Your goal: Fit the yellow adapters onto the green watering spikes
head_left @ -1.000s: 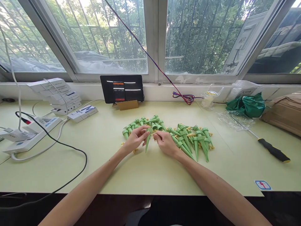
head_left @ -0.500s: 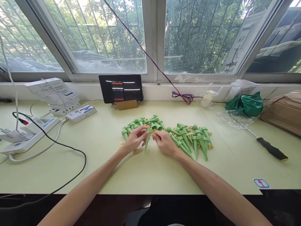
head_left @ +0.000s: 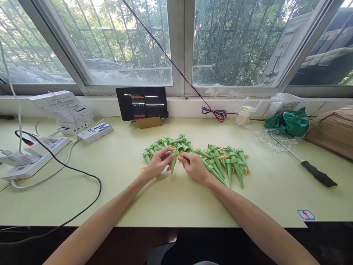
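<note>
My left hand (head_left: 157, 164) pinches a green plastic watering spike (head_left: 173, 168) near its capped end, its tip pointing down toward me. Close beside it, my right hand (head_left: 193, 167) is closed, thumb and forefinger pinching a small yellow valve (head_left: 178, 157) against the spike's cap; the fingers hide most of it. Behind the hands lies a pile of green spikes (head_left: 180, 139), some with open hollow ends. To the right is another heap of spikes (head_left: 216, 162) with yellow valves fitted. Beside my left wrist, a few yellow pieces (head_left: 143, 169) show partly.
A tablet (head_left: 142, 103) showing a timer stands at the back on a cardboard prop. White boxes (head_left: 73, 114), a power strip (head_left: 35, 160) and cables are at left. At right lie a screwdriver (head_left: 317, 173), a green plastic bag (head_left: 288, 122) and a brown carton (head_left: 331, 132).
Both hands stay almost in place, still holding the spike and the yellow valve. The timer on the tablet has advanced by one second.
</note>
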Demonstrator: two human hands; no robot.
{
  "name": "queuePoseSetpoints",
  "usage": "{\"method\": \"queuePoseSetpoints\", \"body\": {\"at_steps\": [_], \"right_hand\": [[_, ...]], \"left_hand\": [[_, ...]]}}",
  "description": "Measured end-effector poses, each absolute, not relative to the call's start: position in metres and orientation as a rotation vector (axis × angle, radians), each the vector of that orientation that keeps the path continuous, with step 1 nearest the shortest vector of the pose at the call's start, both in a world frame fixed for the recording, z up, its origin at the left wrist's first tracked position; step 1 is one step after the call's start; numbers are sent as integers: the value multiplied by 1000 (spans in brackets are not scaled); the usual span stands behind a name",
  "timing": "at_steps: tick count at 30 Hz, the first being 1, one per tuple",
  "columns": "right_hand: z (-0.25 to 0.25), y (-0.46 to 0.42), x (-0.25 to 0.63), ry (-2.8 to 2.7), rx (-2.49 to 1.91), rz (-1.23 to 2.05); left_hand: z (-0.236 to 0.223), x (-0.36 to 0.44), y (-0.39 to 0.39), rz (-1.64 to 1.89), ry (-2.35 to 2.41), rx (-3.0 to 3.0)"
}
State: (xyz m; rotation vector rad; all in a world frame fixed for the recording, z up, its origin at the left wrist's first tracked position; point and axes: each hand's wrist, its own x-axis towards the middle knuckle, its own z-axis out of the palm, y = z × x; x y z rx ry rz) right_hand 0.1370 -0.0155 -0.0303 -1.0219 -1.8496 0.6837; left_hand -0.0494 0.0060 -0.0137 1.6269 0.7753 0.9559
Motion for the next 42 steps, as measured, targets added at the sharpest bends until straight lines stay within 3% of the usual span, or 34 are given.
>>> {"method": "queuePoseSetpoints", "body": {"at_steps": [24, 36, 42], "right_hand": [[-34, -14, 138, -1860, -973, 650], [-31, -14, 135, -1734, -1017, 1003], [-30, -15, 135, -1803, -1021, 796]], "left_hand": [[-14, -48, 4, 950, 782, 1568], [-17, -48, 5, 966, 784, 1570], [-17, -47, 5, 959, 786, 1547]]}}
